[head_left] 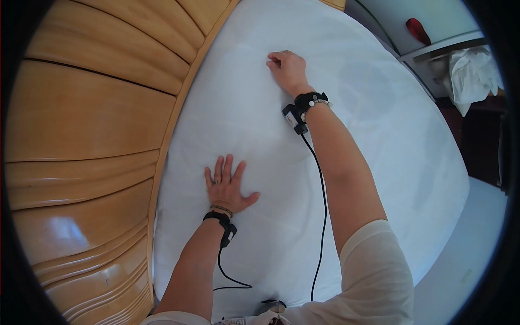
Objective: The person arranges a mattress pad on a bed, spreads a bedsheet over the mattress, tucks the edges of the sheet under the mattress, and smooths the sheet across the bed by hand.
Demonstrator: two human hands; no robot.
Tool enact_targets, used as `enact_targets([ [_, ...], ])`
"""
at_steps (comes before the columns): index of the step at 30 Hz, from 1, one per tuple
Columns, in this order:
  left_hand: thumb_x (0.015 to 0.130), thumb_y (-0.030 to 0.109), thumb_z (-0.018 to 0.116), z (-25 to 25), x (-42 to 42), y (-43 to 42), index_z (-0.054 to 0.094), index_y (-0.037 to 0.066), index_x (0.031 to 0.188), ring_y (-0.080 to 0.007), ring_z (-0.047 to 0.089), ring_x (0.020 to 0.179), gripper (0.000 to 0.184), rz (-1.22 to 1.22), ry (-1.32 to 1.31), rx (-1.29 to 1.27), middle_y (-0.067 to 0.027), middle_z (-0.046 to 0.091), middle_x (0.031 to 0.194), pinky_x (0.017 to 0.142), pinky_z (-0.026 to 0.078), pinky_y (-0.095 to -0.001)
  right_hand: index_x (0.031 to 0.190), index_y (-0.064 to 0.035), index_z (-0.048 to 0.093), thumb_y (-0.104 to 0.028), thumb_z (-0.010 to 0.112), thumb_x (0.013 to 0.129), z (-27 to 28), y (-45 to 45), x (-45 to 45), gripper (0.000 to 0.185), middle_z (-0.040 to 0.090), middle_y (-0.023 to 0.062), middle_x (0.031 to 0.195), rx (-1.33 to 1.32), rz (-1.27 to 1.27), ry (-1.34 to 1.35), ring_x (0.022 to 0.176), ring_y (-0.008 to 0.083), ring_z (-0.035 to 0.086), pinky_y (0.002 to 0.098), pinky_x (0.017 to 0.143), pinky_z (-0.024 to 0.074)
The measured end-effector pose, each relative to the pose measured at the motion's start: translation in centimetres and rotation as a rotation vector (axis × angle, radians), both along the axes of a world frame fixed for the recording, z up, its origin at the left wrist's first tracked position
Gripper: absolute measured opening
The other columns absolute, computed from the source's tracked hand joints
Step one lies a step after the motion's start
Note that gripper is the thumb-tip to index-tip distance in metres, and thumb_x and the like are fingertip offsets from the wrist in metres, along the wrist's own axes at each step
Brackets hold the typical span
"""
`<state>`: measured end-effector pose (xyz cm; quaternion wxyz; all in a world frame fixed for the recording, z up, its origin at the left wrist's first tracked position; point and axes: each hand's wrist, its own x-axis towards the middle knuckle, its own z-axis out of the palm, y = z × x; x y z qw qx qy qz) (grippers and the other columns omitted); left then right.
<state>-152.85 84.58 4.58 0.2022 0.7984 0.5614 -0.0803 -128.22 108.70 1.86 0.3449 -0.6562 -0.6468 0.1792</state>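
A white sheet [260,119] covers the bed and lies mostly smooth, with faint creases. My left hand [225,189] presses flat on it, fingers spread, holding nothing, fairly close to the wooden headboard. Farther across the bed, my right hand [288,69] rests on or just over the sheet with its fingers curled in toward the thumb. No cloth visibly bunches up around those fingers. Each wrist wears a black strap with a small cabled device; the right device [294,119] hangs beside the wrist.
A glossy wooden headboard [92,114] runs along the left edge of the bed. Black cables [323,216] trail from both wrists toward my body. At the upper right are a shelf with white cloth or bags [474,76] and a red object [417,31].
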Motion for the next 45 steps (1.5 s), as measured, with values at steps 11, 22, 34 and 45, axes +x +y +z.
enact_targets([
  [11, 0.064, 0.058, 0.064, -0.2, -0.1, 0.2, 0.030, 0.019, 0.139, -0.0300, 0.004, 0.139, 0.091, 0.012, 0.035, -0.044, -0.0132, 0.011, 0.151, 0.107, -0.005, -0.0574, 0.084, -0.0098, 0.067, -0.020, 0.059, 0.082, -0.2, 1.4, -0.8, 0.013, 0.064, 0.0076, 0.080, 0.018, -0.117, -0.098, 0.080, 0.0280, 0.061, 0.0399, 0.074, 0.0443],
  [22, 0.064, 0.057, 0.064, 0.1, 0.4, 0.0, 0.030, 0.017, 0.139, -0.0299, 0.001, 0.139, 0.092, -0.005, 0.048, -0.016, -0.0134, 0.011, 0.150, 0.107, -0.005, -0.0567, 0.084, -0.0022, 0.065, -0.020, 0.059, 0.084, 3.1, -6.7, 4.0, 0.018, 0.064, 0.0145, 0.075, 0.101, -0.178, 0.297, 0.068, 0.0293, 0.061, 0.0357, 0.062, 0.0476],
  [34, 0.063, 0.057, 0.065, -0.6, -0.2, -0.1, 0.034, 0.018, 0.137, -0.0319, 0.008, 0.138, 0.089, -0.002, -0.020, 0.049, -0.0140, 0.016, 0.149, 0.107, -0.003, -0.0582, 0.081, -0.0069, 0.068, -0.016, 0.060, 0.080, 0.9, -0.9, -1.6, 0.012, 0.065, 0.0122, 0.081, 0.118, -0.127, -0.004, 0.079, 0.0300, 0.060, 0.0392, 0.071, 0.0480],
  [45, 0.069, 0.065, 0.056, 0.2, -0.1, 0.5, 0.026, 0.025, 0.142, -0.0250, -0.001, 0.140, 0.089, 0.009, 0.104, -0.108, -0.0079, 0.006, 0.153, 0.108, -0.008, -0.0550, 0.085, -0.0062, 0.062, -0.010, 0.049, 0.082, 1.9, 1.0, -1.7, 0.014, 0.063, 0.0115, 0.082, 0.039, 0.083, -0.705, 0.082, 0.0283, 0.061, 0.0394, 0.073, 0.0495],
])
